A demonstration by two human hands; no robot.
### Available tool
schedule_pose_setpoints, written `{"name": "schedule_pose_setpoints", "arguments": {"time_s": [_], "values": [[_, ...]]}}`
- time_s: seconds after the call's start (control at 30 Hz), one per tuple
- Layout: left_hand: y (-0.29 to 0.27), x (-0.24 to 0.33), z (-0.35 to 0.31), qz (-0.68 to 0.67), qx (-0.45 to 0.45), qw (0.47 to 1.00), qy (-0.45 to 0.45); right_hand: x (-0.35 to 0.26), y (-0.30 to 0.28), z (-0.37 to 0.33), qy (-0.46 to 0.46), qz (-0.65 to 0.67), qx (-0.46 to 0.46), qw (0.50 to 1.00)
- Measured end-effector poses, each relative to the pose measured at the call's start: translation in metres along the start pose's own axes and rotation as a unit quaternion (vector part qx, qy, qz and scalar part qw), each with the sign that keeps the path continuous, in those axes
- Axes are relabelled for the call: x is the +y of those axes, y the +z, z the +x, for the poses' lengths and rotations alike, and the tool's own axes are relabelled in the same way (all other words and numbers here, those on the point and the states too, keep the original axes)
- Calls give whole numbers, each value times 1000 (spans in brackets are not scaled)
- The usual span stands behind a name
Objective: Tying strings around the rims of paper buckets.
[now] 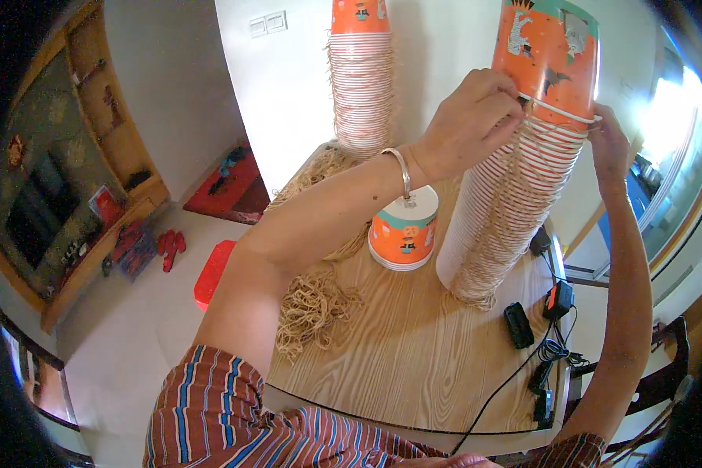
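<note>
A tall stack of upturned paper buckets (515,195) leans slightly on the table, its white rims packed close and brown twine hanging down its side. On top is an orange paper bucket (550,66) with a green band and animal pictures. My left hand (472,121), with a bangle on its wrist, is closed at the near left of this bucket's rim, beside the twine. My right hand (610,148) grips the rim from the right, some of its fingers hidden behind the bucket. A short group of orange buckets (403,234) stands upside down below my left forearm.
Another tall bucket stack (361,90) stands near the wall. Loose twine (313,308) lies heaped on the wooden table (398,351). Black cables (552,351) and adapters line its right edge. A red stool or box (214,274) is at the table's left.
</note>
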State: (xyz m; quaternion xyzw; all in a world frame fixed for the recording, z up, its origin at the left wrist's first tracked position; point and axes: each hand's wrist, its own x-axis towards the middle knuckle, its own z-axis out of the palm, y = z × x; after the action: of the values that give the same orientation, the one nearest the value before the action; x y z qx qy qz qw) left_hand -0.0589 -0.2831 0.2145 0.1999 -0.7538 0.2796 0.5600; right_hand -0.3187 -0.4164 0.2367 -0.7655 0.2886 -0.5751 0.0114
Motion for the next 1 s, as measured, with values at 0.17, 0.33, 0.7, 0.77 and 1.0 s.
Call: {"name": "schedule_pose_setpoints", "arguments": {"time_s": [0.17,0.33,0.7,0.77,1.0], "values": [[-1,2,2,14,-27,999,14,7,-3,0,25,25,-6,999],[0,0,4,50,22,997,57,9,4,0,11,72,5,997],[-1,7,5,33,13,999,42,8,2,-5,-5,6,10,1000],[-2,3,4,41,31,998,21,2,2,-6,7,-12,15,1000],[3,-7,9,66,42,997,14,12,4,-5,-13,40,20,999]]}}
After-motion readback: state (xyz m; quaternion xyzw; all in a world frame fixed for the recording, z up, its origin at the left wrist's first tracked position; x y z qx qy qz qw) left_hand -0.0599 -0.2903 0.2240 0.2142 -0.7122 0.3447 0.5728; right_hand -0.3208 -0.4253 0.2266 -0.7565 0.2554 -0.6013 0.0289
